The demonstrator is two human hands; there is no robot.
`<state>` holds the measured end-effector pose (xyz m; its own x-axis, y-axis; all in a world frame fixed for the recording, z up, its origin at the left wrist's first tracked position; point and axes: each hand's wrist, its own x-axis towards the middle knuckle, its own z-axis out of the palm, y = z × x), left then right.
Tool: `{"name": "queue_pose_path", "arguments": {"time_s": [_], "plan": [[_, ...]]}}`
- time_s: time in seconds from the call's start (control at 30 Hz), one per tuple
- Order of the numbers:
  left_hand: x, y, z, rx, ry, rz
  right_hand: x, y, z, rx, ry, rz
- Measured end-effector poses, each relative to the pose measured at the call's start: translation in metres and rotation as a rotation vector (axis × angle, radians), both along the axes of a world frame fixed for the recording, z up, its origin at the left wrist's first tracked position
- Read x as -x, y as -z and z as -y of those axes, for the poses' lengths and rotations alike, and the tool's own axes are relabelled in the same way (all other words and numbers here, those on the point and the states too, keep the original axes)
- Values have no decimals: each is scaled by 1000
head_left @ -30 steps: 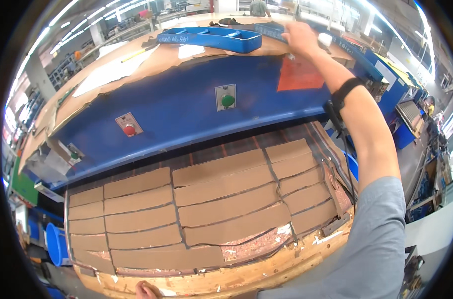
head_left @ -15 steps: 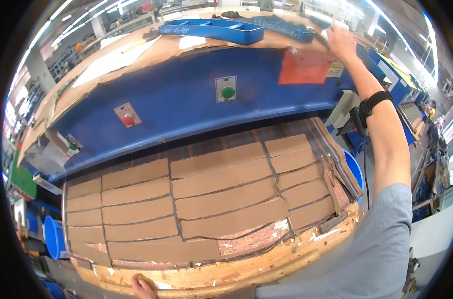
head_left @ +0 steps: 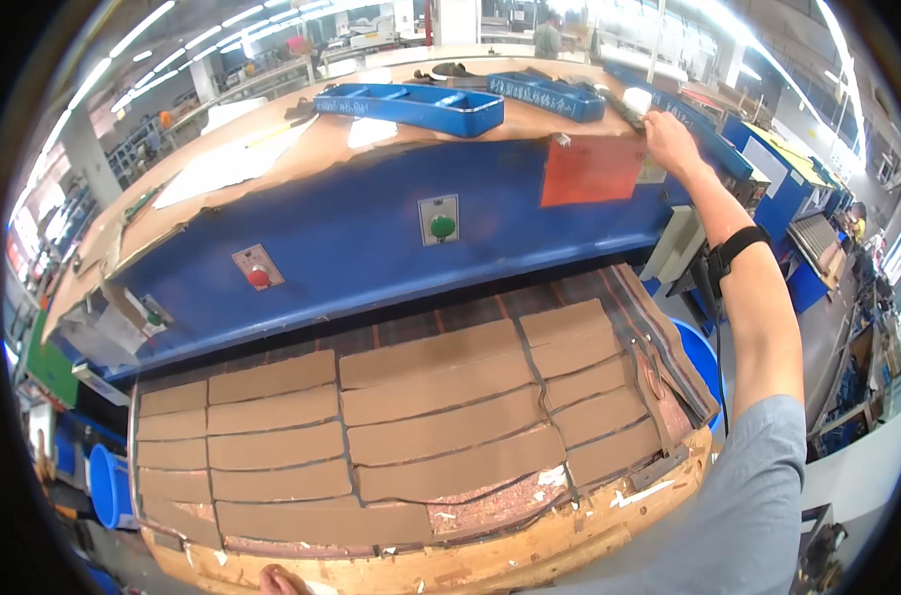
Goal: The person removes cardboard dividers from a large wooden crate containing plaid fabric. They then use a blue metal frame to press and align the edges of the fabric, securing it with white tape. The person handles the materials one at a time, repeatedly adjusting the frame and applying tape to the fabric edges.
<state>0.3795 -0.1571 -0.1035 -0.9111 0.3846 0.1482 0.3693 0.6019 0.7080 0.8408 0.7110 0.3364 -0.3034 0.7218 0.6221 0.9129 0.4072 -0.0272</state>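
Observation:
My right hand reaches over the far table at the upper right, its fingers closed. A dark, narrow object and a white, rounded thing are right at its fingertips; what exactly the fingers grip is hidden. At the lower edge, my left hand is by the front of the wooden board, mostly cut off by the picture's edge. Several brown rectangular sheets, parted by dark gaps, lie in rows on the board between my hands.
Blue compartment trays stand on the brown-covered far tabletop. Below it, a blue machine front carries a red button and a green button. Blue bins flank the board. A metal bar lies at its right corner.
My view has tilted, so the table and sheets sit lower in the picture. My right hand has come slightly left, closer to the dark object. The left hand now shows less.

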Motion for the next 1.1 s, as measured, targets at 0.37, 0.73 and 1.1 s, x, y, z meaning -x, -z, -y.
{"name": "queue_pose_path", "arguments": {"time_s": [0.37,0.73,1.1], "plan": [[-2,5,-2,22,-4,-7,-12,-13,36,95,-25,146],[2,-27,-33,-159,-95,-143,-22,13,23,-177,-238,-16],[42,-149,-249,-405,67,422,-185,259,89,314,-296,-95]]}}
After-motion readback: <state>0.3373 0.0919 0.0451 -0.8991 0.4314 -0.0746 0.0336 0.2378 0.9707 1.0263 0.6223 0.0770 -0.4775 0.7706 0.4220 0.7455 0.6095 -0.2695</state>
